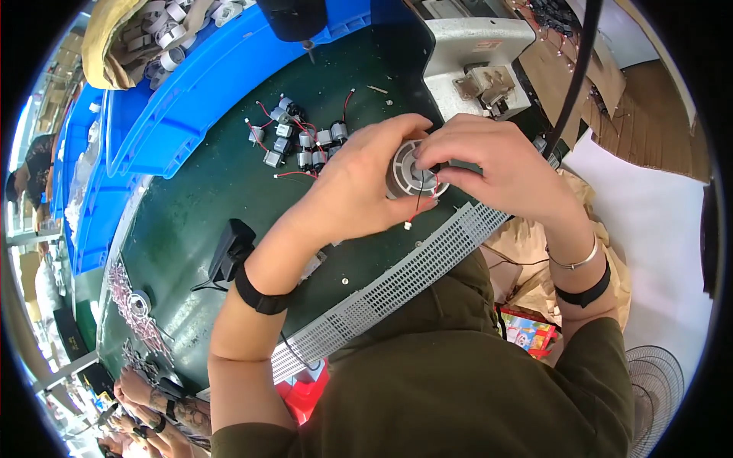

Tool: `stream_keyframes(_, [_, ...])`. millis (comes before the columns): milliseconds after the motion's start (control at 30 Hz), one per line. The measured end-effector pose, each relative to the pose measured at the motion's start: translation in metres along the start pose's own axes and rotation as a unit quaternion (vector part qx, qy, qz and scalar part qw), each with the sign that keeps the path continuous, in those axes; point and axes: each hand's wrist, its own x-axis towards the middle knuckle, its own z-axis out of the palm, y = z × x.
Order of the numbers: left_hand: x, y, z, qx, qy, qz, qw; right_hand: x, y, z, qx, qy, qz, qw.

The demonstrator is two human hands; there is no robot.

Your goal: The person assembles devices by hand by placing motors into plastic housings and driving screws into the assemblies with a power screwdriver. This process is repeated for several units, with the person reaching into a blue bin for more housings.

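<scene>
My left hand (353,182) is closed around a round white-and-grey plastic housing (400,172) with a slotted, ring-shaped face turned up. Over its middle, the bent fingers of my right hand (500,162) pinch a small grey motor, mostly hidden by the fingertips. A red and a black wire run from there over the housing's near edge, ending in a small white plug (408,225). Beyond my left hand, several small silver motors (305,139) with red wires lie in a loose pile on the dark green worktop (191,195).
Blue bins (172,126) line the far left, one below a sack of white ring-shaped parts (164,34). A dark tool head (294,19) hangs at the back. A white machine (481,46) stands back right. A perforated strip (397,278) edges the bench. Another person's hands (137,389) are lower left.
</scene>
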Motion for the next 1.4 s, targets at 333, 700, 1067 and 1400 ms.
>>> stream_keyframes(333, [0.005,-0.007,-0.011,-0.014,-0.071,0.02,0.997,0.005,-0.017,-0.003,-0.198,-0.088,-0.113,0.97])
stream_keyframes(700, [-0.002,-0.011,-0.004,-0.017,-0.056,0.036,0.998,0.026,-0.023,-0.015,-0.247,-0.223,-0.133,0.934])
stream_keyframes(1067, [0.009,-0.011,-0.013,-0.01,-0.123,0.021,0.992,0.047,-0.03,-0.022,-0.226,-0.352,0.0,0.908])
stream_keyframes(1400, [0.006,-0.021,-0.006,-0.054,-0.112,0.024,0.992,0.042,-0.02,-0.029,-0.276,-0.337,-0.102,0.894])
